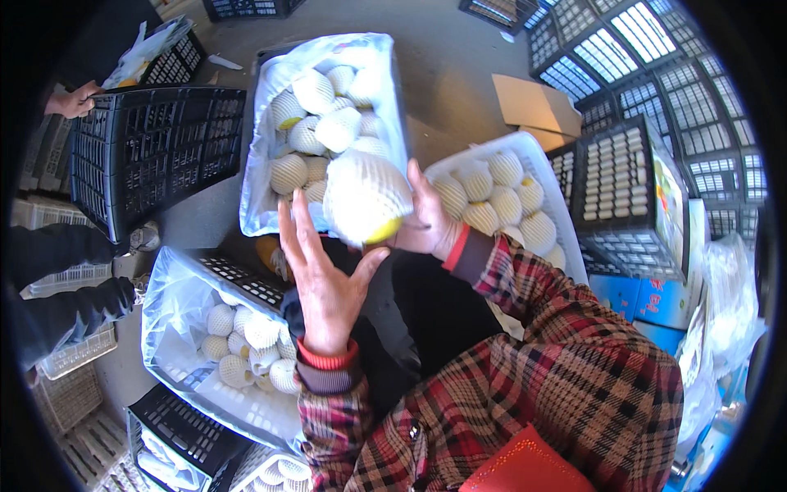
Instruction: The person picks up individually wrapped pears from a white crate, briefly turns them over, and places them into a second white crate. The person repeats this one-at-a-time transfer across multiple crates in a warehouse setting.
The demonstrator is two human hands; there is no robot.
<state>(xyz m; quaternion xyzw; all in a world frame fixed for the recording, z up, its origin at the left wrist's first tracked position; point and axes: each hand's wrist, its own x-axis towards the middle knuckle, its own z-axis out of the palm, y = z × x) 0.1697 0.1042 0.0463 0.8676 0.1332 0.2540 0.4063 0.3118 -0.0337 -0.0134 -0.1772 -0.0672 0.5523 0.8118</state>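
A yellow fruit in a white foam net [367, 195] rests against my right hand [433, 218], whose fingers are partly hidden behind it. My left hand [323, 289] is just left of the fruit, its fingers spread and nothing in its palm. Beyond both hands stands a crate lined with clear plastic [396, 92], filled with foam-netted fruits [313, 91]. To the right, a white tub [556, 184] holds more netted fruits [505, 206]. Beside my left forearm is another plastic-lined crate [166, 307] with netted fruits [237, 369] inside.
At the left a person's hand [75, 100] grips a black plastic crate [157, 150]. Black crates [621, 178] are stacked at the right, near a flat piece of cardboard [533, 106] and blue cartons [661, 301]. A partly visible container of netted fruits [280, 476] sits at the bottom.
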